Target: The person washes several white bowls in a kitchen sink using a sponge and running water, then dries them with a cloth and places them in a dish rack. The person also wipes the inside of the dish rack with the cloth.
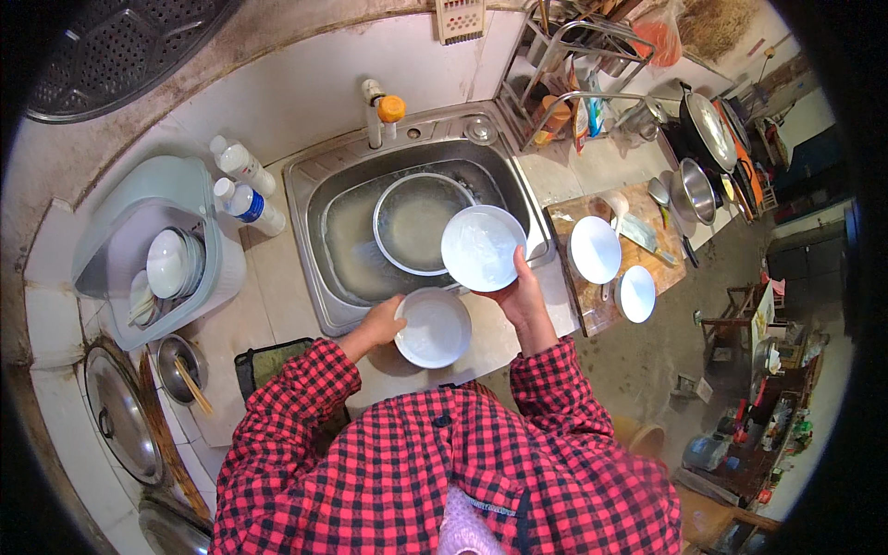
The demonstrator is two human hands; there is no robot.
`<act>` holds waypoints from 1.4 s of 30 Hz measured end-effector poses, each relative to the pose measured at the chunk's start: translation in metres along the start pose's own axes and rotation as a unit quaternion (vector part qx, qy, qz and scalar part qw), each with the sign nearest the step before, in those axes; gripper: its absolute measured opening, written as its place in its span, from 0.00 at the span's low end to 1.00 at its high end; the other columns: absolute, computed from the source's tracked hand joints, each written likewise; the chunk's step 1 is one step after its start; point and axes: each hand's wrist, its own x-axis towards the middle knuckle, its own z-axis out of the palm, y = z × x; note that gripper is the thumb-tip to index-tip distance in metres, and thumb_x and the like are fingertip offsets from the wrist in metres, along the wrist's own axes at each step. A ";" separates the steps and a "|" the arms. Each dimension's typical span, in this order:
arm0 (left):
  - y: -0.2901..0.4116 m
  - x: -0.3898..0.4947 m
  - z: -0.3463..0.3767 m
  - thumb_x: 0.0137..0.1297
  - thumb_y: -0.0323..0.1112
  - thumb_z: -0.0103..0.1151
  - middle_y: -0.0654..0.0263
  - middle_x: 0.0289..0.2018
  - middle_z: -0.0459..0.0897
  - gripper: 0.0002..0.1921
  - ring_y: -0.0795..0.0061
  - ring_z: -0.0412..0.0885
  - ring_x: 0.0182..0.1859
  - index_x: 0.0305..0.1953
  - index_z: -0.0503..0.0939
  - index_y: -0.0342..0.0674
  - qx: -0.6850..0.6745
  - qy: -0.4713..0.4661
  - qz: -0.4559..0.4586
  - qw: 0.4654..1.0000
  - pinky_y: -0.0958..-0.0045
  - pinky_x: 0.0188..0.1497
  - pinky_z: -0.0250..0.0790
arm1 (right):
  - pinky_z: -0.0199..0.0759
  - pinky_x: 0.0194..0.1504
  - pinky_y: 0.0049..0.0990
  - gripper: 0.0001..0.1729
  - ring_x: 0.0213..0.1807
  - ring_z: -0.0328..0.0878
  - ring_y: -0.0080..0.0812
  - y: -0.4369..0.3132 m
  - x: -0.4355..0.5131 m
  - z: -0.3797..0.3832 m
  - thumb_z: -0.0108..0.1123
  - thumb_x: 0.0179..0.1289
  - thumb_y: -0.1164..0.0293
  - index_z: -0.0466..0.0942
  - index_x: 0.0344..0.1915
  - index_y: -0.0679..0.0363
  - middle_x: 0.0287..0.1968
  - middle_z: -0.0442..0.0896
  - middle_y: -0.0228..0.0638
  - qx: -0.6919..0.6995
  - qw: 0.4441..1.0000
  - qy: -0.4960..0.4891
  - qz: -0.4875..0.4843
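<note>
My left hand (379, 321) grips the rim of a white bowl (433, 328) in front of the sink, thumb over its edge. In my right hand (517, 295) is another white bowl (483, 248), tilted above the sink's near right corner, with my thumb on the rim. Below them is a stainless steel sink (316, 267) holding cloudy water. A round basin (416, 225) with a pale rim sits in that water, partly covered by the right bowl. The faucet (374, 114) with an orange knob stands at the sink's back edge.
Right of the sink, a wooden cutting board (586, 309) carries two white bowls (595, 250), a cleaver (642, 234) and a ladle. To the left stand two plastic bottles (257, 208), a lidded plastic bin (225, 270) with stacked bowls, and a metal bowl (182, 361) with chopsticks. A metal rack (555, 41) rises behind right.
</note>
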 end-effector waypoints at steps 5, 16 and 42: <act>0.031 0.011 -0.033 0.58 0.25 0.50 0.53 0.50 0.74 0.31 0.60 0.76 0.51 0.64 0.57 0.43 -0.178 -0.005 -0.105 0.978 0.62 0.34 0.80 | 0.76 0.49 0.46 0.38 0.58 0.73 0.42 -0.023 -0.010 0.002 0.40 0.68 0.42 0.55 0.67 0.58 0.61 0.69 0.42 -0.042 0.999 -0.012 -0.011; 0.049 0.076 -0.048 0.60 0.19 0.42 0.52 0.55 0.68 0.31 0.51 0.79 0.47 0.65 0.52 0.47 -0.432 0.078 -0.106 0.892 0.51 0.36 0.81 | 0.80 0.41 0.45 0.33 0.55 0.74 0.41 -0.032 0.008 0.026 0.45 0.68 0.47 0.54 0.67 0.49 0.61 0.66 0.38 -0.157 0.987 0.002 -0.035; 0.043 0.082 -0.048 0.63 0.26 0.47 0.60 0.44 0.80 0.20 0.67 0.84 0.39 0.57 0.67 0.46 -0.507 0.009 -0.054 0.860 0.69 0.31 0.80 | 0.76 0.46 0.36 0.40 0.54 0.72 0.46 -0.044 -0.004 0.064 0.69 0.43 0.71 0.70 0.60 0.34 0.53 0.72 0.39 -0.610 0.604 -0.035 -0.512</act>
